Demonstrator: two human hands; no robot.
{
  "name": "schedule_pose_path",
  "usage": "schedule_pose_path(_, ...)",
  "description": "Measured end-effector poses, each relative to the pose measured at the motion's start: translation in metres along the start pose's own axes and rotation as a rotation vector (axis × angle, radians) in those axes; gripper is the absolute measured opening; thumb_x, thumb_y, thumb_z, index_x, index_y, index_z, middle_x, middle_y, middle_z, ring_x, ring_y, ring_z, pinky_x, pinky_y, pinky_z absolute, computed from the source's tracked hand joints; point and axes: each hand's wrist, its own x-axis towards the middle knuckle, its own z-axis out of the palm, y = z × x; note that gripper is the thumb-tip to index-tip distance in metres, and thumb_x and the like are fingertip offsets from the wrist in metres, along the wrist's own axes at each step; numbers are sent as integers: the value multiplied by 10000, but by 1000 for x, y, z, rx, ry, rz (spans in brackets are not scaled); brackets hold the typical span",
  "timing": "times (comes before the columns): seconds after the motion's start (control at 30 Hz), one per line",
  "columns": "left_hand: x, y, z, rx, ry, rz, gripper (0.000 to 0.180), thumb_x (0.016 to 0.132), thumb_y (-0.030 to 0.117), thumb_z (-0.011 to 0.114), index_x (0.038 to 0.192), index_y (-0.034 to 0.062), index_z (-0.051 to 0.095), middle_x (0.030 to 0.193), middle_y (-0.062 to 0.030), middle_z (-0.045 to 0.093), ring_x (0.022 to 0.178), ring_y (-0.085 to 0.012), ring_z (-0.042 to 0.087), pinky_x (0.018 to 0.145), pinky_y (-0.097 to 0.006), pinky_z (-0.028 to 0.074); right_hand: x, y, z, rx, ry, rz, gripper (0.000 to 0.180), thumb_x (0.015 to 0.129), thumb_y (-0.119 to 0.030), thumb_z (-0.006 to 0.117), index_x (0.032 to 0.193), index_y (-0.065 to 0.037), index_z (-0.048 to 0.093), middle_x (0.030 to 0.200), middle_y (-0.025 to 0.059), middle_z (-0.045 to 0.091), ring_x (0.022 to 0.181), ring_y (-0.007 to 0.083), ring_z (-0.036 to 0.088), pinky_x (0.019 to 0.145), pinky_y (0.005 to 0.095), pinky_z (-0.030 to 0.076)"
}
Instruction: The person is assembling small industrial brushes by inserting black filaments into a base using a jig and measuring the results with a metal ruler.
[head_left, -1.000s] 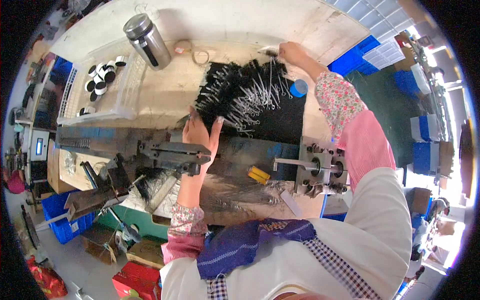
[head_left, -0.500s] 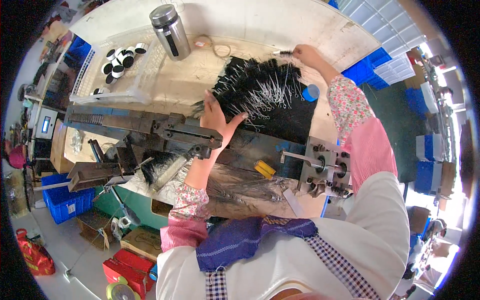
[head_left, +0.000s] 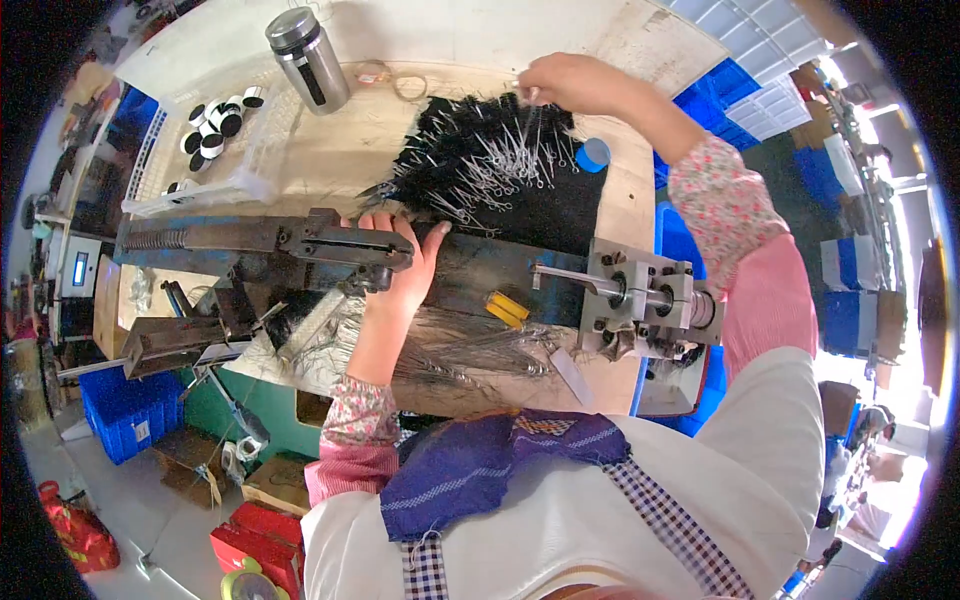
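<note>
Hands: two, both the person's own, in flowered cuffs over pink sleeves.
Left hand (head_left: 395, 262): spread flat, fingers wide, palm pressed on the dark metal machine (head_left: 300, 250), just right of its long arm; it grips nothing.
Right hand (head_left: 565, 82): stretched to the far edge of the counter (head_left: 330, 150), fingertips pinched on one thin metal pin at the top of the pile of pins (head_left: 490, 165).
Pile of pins: one heap, too many to count, silver eye-ended wires with black ends, fanned over a black mat between the two hands; it lies on the counter just behind the machine.
Blue cap (head_left: 594, 154): one, round, touching the right edge of the pile.
Machine: one, running left to right across the counter, with one grey block with a shaft (head_left: 645, 300) at its right end and one yellow piece (head_left: 508, 309) near the middle.
Loose wires (head_left: 470, 350): one thin spread on the near side of the machine, below the left hand.
Steel flask (head_left: 308, 46): one, upright, at the far left of the counter.
White tray (head_left: 200, 150): one, holding roughly ten small black-and-white rolls, left of the pile.
Blue crates: one on the floor at the left (head_left: 125, 420), several stacked at the right (head_left: 735, 85).
</note>
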Motion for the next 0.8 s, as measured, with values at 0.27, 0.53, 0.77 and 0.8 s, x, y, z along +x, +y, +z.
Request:
schedule_pose_path(0.27, 24, 1, 19, -189, -233, -209, 723, 821, 527, 556, 1174, -102, 500, 946, -249, 595, 799, -366, 596, 793, -450, 464, -17, 44, 55, 395, -164, 682, 953, 795, -710, 390, 1357, 54, 293, 1202, 253, 508, 921, 283, 581, 803, 391, 447)
schedule_pose_path(0.53, 47, 9, 26, -682, -180, -449, 944, 819, 548, 550, 1401, -51, 112, 1331, -325, 292, 1182, -472, 392, 937, -475, 392, -15, 39, 81, 919, -270, 695, 1104, 728, -821, 305, 1422, 20, 128, 1459, 243, 159, 1281, 343, 253, 1020, 394, 286)
schedule_pose_path(0.77, 61, 17, 65, -959, -122, -485, 854, 797, 516, 598, 1371, -19, 262, 1257, -347, 298, 1114, -517, 373, 968, -495, 320, -2, -9, 83, 883, -77, 443, 1044, 776, -656, 510, 1436, -26, 3, 1474, 257, 53, 1367, 377, 99, 1100, 396, 166)
schedule_pose_path(0.8, 63, 13, 76, -1005, -114, -490, 824, 804, 521, 584, 1365, -1, 281, 1261, -342, 305, 1103, -528, 375, 963, -513, 317, 5, -18, 83, 792, -90, 385, 1073, 748, -619, 570, 1435, -24, -1, 1453, 290, 72, 1355, 397, 121, 1098, 403, 171)
